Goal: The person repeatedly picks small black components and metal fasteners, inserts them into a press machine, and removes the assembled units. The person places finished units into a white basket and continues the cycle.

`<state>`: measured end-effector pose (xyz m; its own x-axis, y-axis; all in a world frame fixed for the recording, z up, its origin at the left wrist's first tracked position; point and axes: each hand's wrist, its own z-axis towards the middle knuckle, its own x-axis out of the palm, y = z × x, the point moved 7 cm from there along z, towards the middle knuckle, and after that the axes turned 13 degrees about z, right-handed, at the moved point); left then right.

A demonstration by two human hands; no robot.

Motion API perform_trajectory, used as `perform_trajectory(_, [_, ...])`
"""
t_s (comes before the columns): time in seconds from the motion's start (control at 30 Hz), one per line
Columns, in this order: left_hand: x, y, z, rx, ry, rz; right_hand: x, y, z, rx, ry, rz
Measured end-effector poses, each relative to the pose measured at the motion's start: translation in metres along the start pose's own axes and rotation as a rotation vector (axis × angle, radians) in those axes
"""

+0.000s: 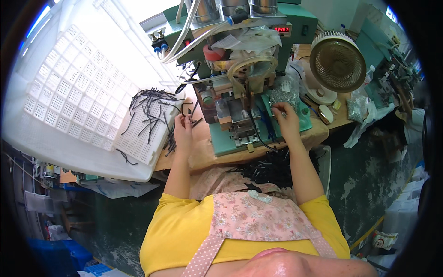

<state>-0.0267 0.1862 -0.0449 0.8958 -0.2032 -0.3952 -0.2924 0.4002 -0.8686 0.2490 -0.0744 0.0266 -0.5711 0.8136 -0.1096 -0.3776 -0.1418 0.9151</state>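
My left hand (183,130) is at the left side of the bench, its thumb and fingers pinched around the end of a short black cord (188,110). More black cords (150,108) lie in a loose heap on the white plastic tray beside it. My right hand (287,121) is to the right of the green bench press (244,104), its fingers curled together beside a clear bag of small metal parts (282,94). What those fingers hold, if anything, is too small to make out. A long black cord (256,129) hangs from the middle of the press.
A white perforated tray (140,171) leans over the bench's left edge. Dark cords (265,171) are bunched below the front edge by my lap. A round fan (338,62) stands at the back right, near a white oval object (326,114) and another bag of metal parts (356,107).
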Motion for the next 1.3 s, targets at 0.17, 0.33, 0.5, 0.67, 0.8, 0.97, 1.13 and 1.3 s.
perform_trajectory(0.17, [-0.003, -0.085, -0.007, 0.224, -0.056, -0.164, 0.037, 0.059, 0.000, -0.171, 0.150, 0.015])
perform_trajectory(0.33, [-0.013, -0.182, -0.054, 0.734, -0.212, 0.065, 0.057, 0.059, -0.006, -0.079, 0.098, 0.086])
perform_trajectory(0.5, [0.023, -0.231, -0.099, 1.140, -0.131, 0.067, 0.063, 0.048, -0.006, 0.006, 0.072, 0.321])
perform_trajectory(0.67, [0.060, -0.225, -0.102, 1.199, 0.006, 0.098, 0.002, 0.052, -0.001, -0.411, -0.119, -0.235])
perform_trajectory(0.8, [0.062, -0.218, -0.102, 1.244, -0.061, 0.079, -0.053, -0.009, 0.017, -0.204, -0.149, -0.391])
perform_trajectory(0.97, [0.063, -0.215, -0.103, 1.221, -0.074, 0.098, -0.007, -0.027, -0.010, -0.522, 0.158, -0.784])
perform_trajectory(1.13, [0.062, -0.216, -0.107, 1.139, -0.040, 0.096, 0.008, -0.022, 0.000, -0.550, 0.244, -0.878])
perform_trajectory(1.3, [0.044, -0.196, -0.113, 1.158, -0.084, 0.157, -0.003, -0.026, 0.010, -0.542, 0.234, -0.890])
